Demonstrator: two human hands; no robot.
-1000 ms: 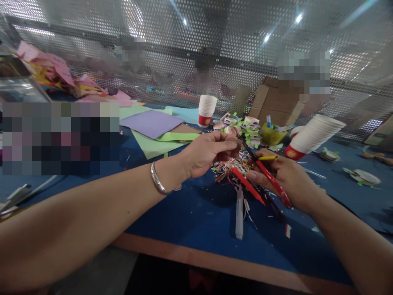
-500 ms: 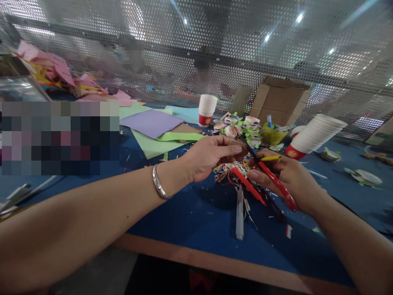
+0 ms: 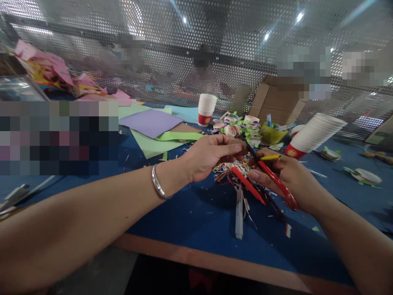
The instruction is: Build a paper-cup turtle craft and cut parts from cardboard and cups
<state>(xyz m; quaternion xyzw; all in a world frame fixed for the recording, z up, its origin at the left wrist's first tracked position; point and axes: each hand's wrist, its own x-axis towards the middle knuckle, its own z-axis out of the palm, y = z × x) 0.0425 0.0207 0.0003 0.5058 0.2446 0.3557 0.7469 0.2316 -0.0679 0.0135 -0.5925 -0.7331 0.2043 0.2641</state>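
Observation:
My right hand [image 3: 284, 176] is closed around a pair of scissors [image 3: 276, 180] with red handles and dark blades. A yellow pen or marker [image 3: 270, 157] also sticks out between its fingers. The blades point up and to the left, close to the fingertips of my left hand [image 3: 213, 155]. That hand wears a silver bangle [image 3: 158, 182], and its thumb and fingers are pinched together; what they hold is too hidden to name. Beneath both hands lie a heap of paper scraps [image 3: 225, 172], a red marker [image 3: 248, 186] and a whitish marker [image 3: 239, 215].
Small paper-cup turtles [image 3: 233, 127] are piled behind my hands. A stack of paper cups [image 3: 205, 110] stands behind, and another stack [image 3: 317, 135] leans at the right. Coloured paper sheets [image 3: 152, 123] lie left, before a perforated metal screen [image 3: 172, 53]. A cardboard box [image 3: 276, 102] stands behind.
Both hands stay in almost the same place. The red scissor handle in my right hand has shifted very slightly. Nothing has visibly been taken up or let go.

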